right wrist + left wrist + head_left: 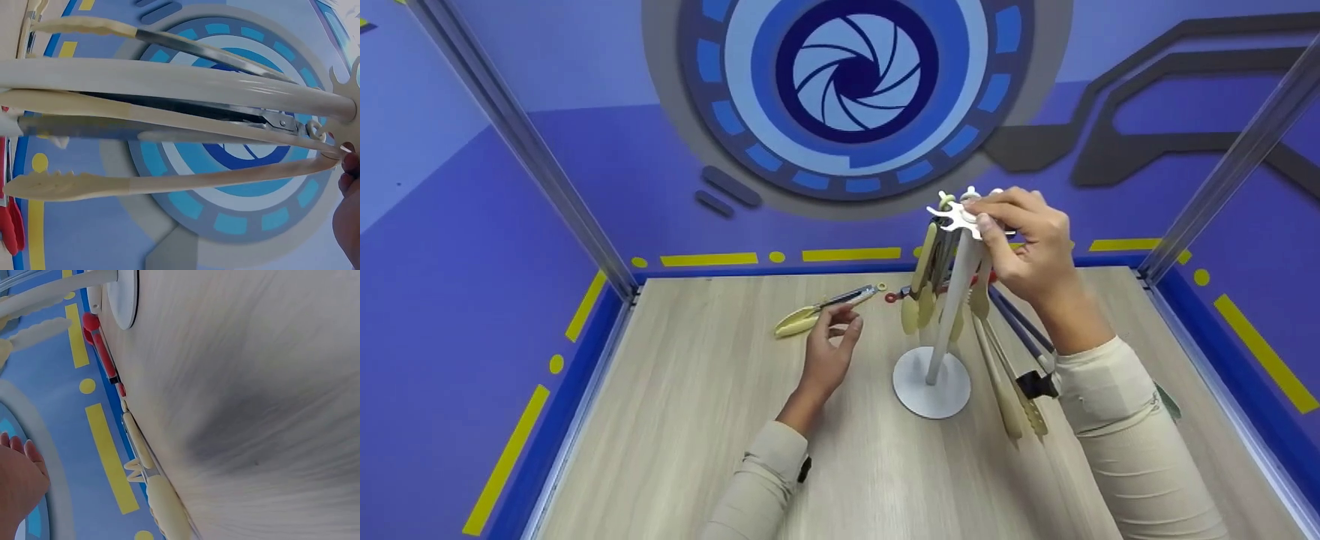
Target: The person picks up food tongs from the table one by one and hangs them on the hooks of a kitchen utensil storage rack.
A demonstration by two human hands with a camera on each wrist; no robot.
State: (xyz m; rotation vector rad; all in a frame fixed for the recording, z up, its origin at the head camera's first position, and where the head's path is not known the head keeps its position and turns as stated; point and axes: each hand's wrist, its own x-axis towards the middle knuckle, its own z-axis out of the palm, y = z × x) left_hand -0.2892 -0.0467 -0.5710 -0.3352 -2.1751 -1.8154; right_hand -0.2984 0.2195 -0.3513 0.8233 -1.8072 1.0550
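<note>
Right hand: raised at the top of the stand, fingers bent, with thumb and fingertips pinching the end of a pair of beige tongs.
Left hand: low over the bench, fingers loosely curled and thumb apart, holding nothing, near the yellow tongs.
Stand: a pale pole, upright on a round base, right of the left hand; its white hooked top is partly covered by the right hand.
Beige tongs: hanging beside the pole, arms spread, among other tongs on the hooks.
Yellow tongs: lying on the bench, left of the stand.
Red tongs: behind the stand, near the blue wall.
</note>
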